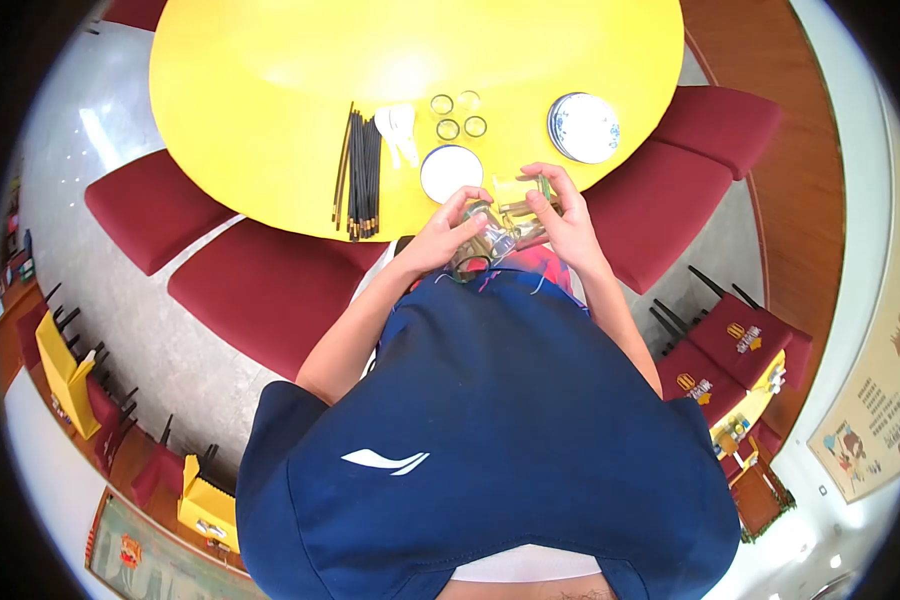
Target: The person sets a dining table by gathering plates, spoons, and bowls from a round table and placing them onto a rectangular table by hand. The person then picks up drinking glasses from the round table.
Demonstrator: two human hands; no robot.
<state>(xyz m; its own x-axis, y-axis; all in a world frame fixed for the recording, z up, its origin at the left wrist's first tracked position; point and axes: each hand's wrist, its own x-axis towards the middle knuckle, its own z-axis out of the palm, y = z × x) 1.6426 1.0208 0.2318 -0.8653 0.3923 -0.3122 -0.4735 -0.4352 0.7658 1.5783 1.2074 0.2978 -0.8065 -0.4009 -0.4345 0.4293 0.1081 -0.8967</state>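
Observation:
My left hand (446, 238) is closed around a clear drinking glass (482, 238), tilted over my lap. In my right hand (568, 226) is another clear glass (526, 212), its side turned toward the first one. The two glasses are close together, and I cannot tell whether they touch or whether there are more than two. Just beyond my hands, a white plate with a blue rim (451, 174) lies near the edge of the yellow table (270, 140).
Black chopsticks (364, 175) lie in a bunch at the left, beside white spoons (397, 132). Several clear glasses (448, 128) stand behind the plate. Stacked blue-patterned plates (584, 128) sit at the right. Dark red chairs (270, 285) surround the table's near side.

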